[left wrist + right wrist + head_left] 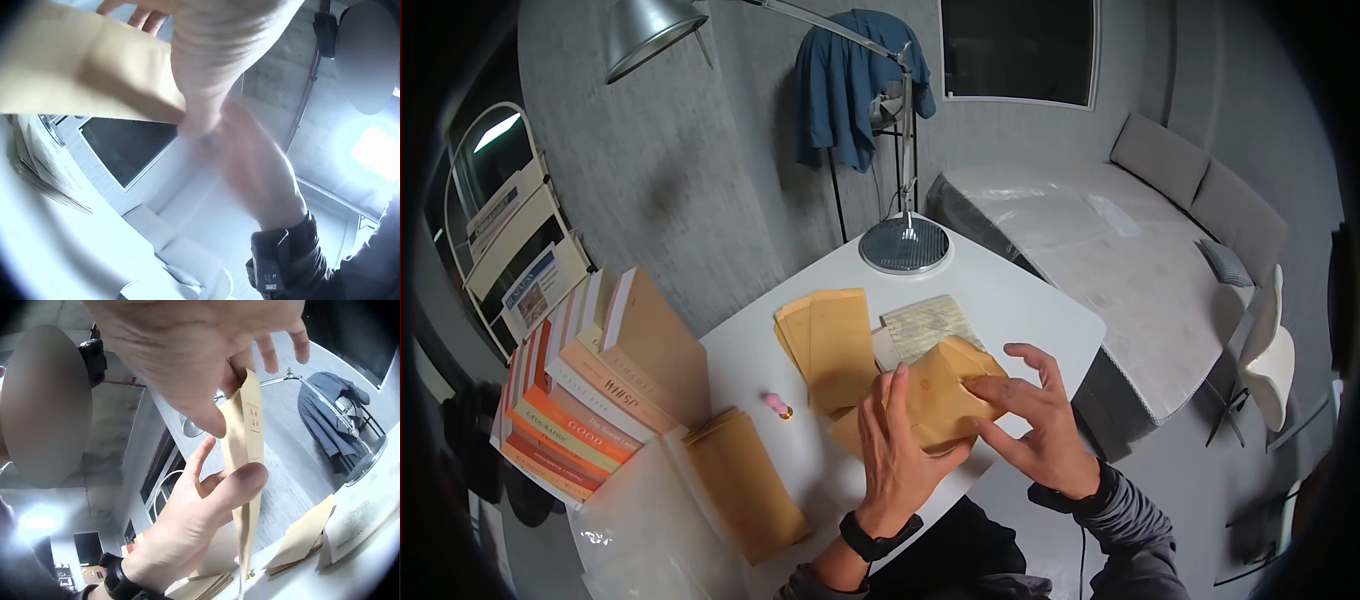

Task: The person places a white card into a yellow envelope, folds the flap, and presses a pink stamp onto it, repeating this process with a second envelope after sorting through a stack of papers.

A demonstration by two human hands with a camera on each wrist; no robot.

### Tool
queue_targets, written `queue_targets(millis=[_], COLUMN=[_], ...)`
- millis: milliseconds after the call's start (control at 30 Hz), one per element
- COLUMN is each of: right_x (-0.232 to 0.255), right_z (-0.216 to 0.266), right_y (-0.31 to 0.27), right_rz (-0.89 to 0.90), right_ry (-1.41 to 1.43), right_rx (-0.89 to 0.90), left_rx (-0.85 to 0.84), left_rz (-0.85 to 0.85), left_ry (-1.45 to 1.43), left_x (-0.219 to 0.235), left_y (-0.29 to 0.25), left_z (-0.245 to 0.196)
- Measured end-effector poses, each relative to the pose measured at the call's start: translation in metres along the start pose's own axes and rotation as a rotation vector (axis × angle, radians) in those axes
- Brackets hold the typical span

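A tan paper envelope [940,400] is held up over the white table [1040,290]. My left hand [900,445] grips its lower left side, the thumb on one face and the fingers behind. At the envelope's right edge my right hand [1040,425] pinches the paper by the mouth, thumb [212,422] against one face and index finger over the edge. Its other fingers stand away from the paper. Small printed marks show on the envelope in the right wrist view. Beneath it lie more tan envelopes [837,340] and a patterned paper sheet [930,325].
A pink-handled stamp [777,404] with a gold-coloured end lies left of the envelopes. A thicker envelope stack [745,485] lies at the front left, beside a row of books [610,390]. The desk lamp's base [905,245] stands at the far corner.
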State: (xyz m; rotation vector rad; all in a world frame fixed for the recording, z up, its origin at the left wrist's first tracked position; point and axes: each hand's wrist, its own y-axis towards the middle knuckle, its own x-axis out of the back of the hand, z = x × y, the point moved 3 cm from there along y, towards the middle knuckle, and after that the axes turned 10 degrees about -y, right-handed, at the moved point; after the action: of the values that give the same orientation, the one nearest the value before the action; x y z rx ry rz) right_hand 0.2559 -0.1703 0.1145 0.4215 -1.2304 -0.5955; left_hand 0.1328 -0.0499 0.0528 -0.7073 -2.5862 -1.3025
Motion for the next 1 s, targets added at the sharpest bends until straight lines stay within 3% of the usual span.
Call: queue_targets(millis=[233,333,433,533,600,633,733,867,1000], right_x=[-0.014,-0.030,-0.032,-0.026,-0.023,-0.020,-0.015,-0.010,-0.008], right_z=[0.009,0.001,0.002,0.000,0.003,0.002,-0.005,0.004,0.008], right_y=[0.022,0.025,0.030,0.033,0.032,0.032,0.030,0.027,0.027], right_rz=[0.102,0.212,0.264,0.238,0.199,0.174,0.115,0.104,0.082], right_ry=[-0.017,0.189,0.143,0.198,0.369,0.353,0.293,0.251,0.258], right_rx=[0.020,-0.007,0.102,0.049,-0.133,-0.114,-0.102,-0.074,-0.045], left_rx=[0.073,0.105,0.149,0.192,0.222,0.203,0.188,0.312,0.326], left_rz=[-0.014,-0.029,-0.034,-0.035,-0.050,-0.109,-0.069,0.039,0.024], left_ry=[-0.012,-0.049,-0.136,-0.269,-0.370,-0.403,-0.548,-0.740,-0.876], left_x=[0.006,0.005,0.009,0.019,0.024,0.026,0.025,0.033,0.037], left_y=[0.000,0.000,0.001,0.006,0.005,0.007,0.007,0.008,0.010], left_z=[0.003,0.001,0.003,0.002,0.005,0.007,0.021,0.013,0.006])
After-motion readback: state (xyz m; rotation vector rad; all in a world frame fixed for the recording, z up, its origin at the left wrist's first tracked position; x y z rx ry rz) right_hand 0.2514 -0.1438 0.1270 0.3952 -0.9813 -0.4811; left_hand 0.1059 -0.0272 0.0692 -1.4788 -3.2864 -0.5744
